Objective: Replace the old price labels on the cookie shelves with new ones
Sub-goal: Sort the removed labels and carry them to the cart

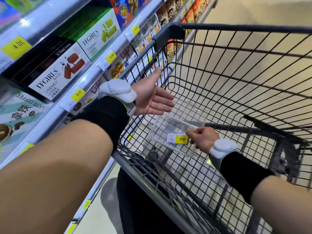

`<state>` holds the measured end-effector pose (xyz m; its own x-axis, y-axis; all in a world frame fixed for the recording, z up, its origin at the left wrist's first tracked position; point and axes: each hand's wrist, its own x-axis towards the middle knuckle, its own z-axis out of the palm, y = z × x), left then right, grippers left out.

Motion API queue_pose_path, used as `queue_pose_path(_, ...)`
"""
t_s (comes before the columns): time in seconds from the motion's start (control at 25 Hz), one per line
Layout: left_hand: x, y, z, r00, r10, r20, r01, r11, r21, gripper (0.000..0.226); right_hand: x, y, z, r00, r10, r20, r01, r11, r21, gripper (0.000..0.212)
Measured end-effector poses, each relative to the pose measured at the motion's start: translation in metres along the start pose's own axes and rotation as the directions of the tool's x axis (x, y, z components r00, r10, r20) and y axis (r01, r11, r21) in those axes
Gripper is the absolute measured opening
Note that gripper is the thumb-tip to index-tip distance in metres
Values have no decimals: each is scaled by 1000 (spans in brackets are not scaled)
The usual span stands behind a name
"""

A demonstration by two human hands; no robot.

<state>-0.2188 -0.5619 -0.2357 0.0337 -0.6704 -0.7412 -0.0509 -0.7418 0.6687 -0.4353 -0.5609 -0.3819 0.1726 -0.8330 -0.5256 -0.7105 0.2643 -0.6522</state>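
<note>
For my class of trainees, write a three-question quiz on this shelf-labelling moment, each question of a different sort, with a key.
1. True or false: the left hand grips a price label.
2. Which price shows on the yellow-and-white paper price label pinched in the right hand? A 4.00 B 5.00 C 6.00
3. Fill in: the label is held over a clear plastic tray that lies inside the black wire shopping ____.

Key: 1 false, it is open and empty; 2 B; 3 cart.
</note>
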Motion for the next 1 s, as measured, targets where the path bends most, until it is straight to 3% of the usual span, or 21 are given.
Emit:
queue_pose_path(0.12,1,-1,3,1000,1,-12,0,1000,18,98,2,6,-6,1000,21,-19,-18,992,123,38)
queue_pose_path(0.24,1,0,6,1000,-5,-2,5,999,39,98,12,10,-19,990,39,-137,-1,964,266,36)
queue_pose_path(0.4,2,1,9,1000,4,3,-4,998,59,98,31,16,-28,971,158,-182,-66,900,430,19)
queue_pose_path(0.56,3,1,10,1000,8,17,-9,998,67,98,43,31,-20,956,236,-174,-139,888,439,24)
queue_pose_path(0.76,2,4,12,1000,16,2,-17,997,72,101,52,34,-12,960,279,-25,-222,814,537,24)
queue_pose_path(0.88,1,4,13,1000,30,-3,-29,997,71,102,51,34,-12,957,291,-14,-243,822,515,17)
queue_pose_path(1.0,1,4,13,999,35,-10,-34,997,68,103,52,36,-15,964,263,-36,-208,831,515,25)
